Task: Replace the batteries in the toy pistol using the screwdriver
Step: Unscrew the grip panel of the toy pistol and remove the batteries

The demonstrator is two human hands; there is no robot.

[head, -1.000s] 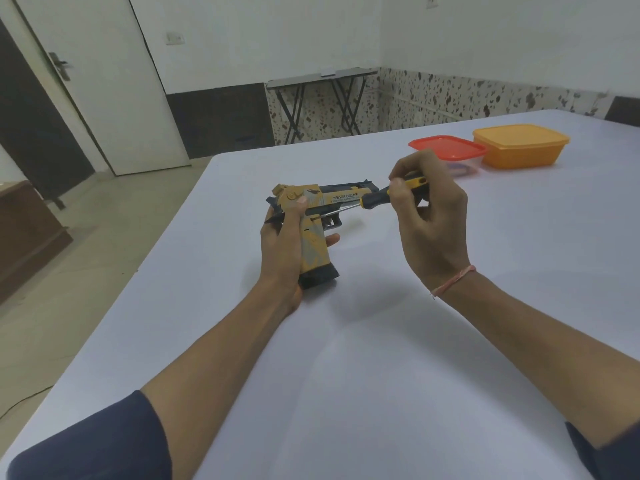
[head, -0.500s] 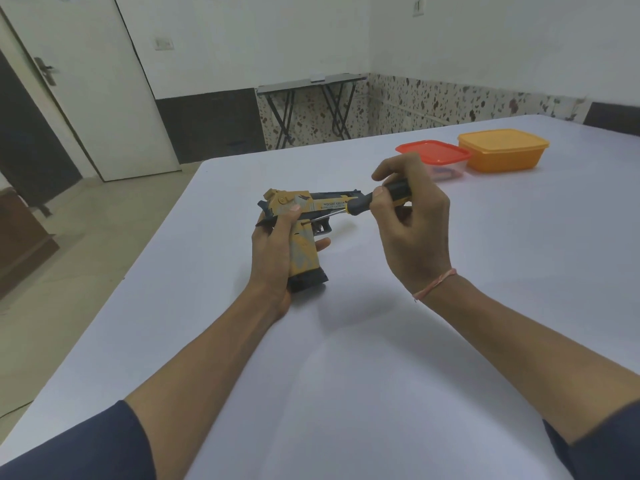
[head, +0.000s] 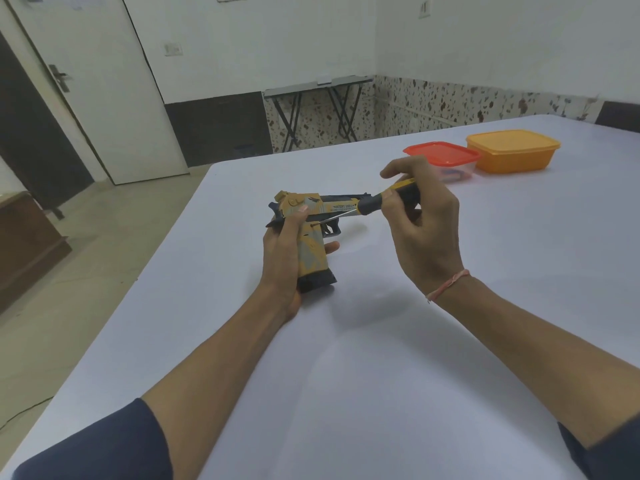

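At the far left a white door (head: 104, 98) stands open beside a dark wooden cabinet (head: 31, 244), and a folding table (head: 318, 87) stands against the back wall. A large white table (head: 381, 375) fills the near view.

Above it, the left hand (head: 282, 251) grips the handle of the toy pistol (head: 313, 252), thumb laid up along the side near the hammer and fingertips curling round the far side. The pistol is held upright, its dark base just above or on the tabletop, I cannot tell which, with the barrel pointing right.

The screwdriver (head: 370, 205) slants down to the left, its thin shaft crossing in front of the barrel and its tip set against the top of the pistol's handle, just beside the thumb. The right hand (head: 426, 233) pinches the black and yellow handle of the screwdriver between thumb and fingers. A pink thread (head: 446, 286) circles that wrist.

Farther right, well apart from the hands, a clear box with a red lid (head: 443, 154) sits touching or just beside an orange box (head: 512, 152).
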